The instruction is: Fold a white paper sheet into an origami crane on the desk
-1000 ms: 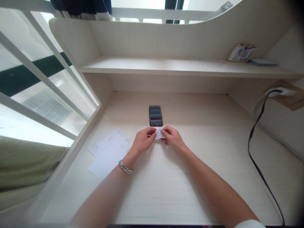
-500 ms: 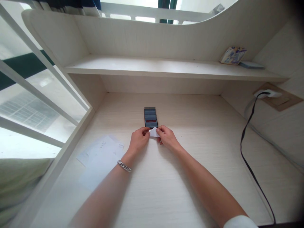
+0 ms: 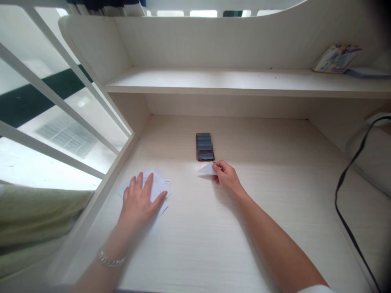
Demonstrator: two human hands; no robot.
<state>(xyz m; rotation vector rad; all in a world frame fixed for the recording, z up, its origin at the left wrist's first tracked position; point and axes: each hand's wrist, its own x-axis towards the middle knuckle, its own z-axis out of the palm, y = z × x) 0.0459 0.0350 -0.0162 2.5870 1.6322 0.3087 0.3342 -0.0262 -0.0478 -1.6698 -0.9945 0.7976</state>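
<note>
My left hand (image 3: 139,199) lies with spread fingers over several white paper sheets (image 3: 159,184) on the left of the desk. Small print shows on the uncovered part of the sheets; the palm hides the rest. Between thumb and fingers, my right hand (image 3: 225,176) pinches a small folded piece of white paper (image 3: 206,169) with a pointed shape. Just beyond that paper lies a phone (image 3: 204,146), its screen lit and blurred into blocks. A silver chain bracelet (image 3: 110,259) circles my left wrist.
A pale wooden desk (image 3: 195,236) spreads under both arms. Above its back runs a shelf (image 3: 195,79) holding a colourful box (image 3: 337,59) at the right. A black cable (image 3: 339,183) hangs down on the right. White slats (image 3: 51,89) and green cloth (image 3: 39,228) border the left.
My left hand has let go of the folded paper and moved left and nearer, onto the sheets, fingers spread. My right hand still pinches the folded paper. The camera view has turned slightly left.
</note>
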